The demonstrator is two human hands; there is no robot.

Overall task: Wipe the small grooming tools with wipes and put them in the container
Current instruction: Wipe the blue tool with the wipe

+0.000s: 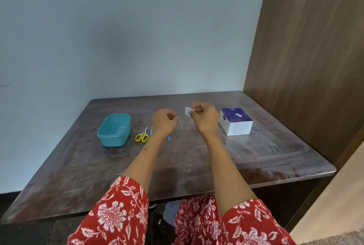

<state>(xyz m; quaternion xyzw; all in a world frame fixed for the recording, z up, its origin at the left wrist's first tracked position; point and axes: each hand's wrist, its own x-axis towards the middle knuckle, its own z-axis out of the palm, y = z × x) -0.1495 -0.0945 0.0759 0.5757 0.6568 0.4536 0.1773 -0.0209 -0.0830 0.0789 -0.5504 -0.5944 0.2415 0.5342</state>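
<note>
Nearest the camera, 2 red floral sleeves (118,211) frame the bottom of the view, and 2 bare forearms reach forward over a dark wooden table (256,156).

The left hand (165,121) hovers above the middle of the table with its fingers curled; something tiny and pale seems to sit at the fingertips, but it is too small to tell what, or whether it is held. The right hand (204,116) is raised just to the right, its fingers and thumb pinching a small white wipe sachet (188,110) with a blue mark.

On the table beneath and left of the left wrist lie the grooming tools: yellow-handled scissors (142,136), a thin blue-handled tool (151,131) just beside them, and the blue tip of another thin tool (169,138) showing past the wrist. All 3 lie apart from the hands. Further left stands an open teal plastic container (114,129), which looks empty. To the right, near the brown wooden panel (307,47), sits a purple and white box (235,121), likely the wipe supply. A pale blue wall (118,28) rises behind.

The step in hand appears to be opening a sachet, before any tool is wiped. Next, the wipe needs pulling free, then 1 tool picked up and rubbed along its length.
</note>
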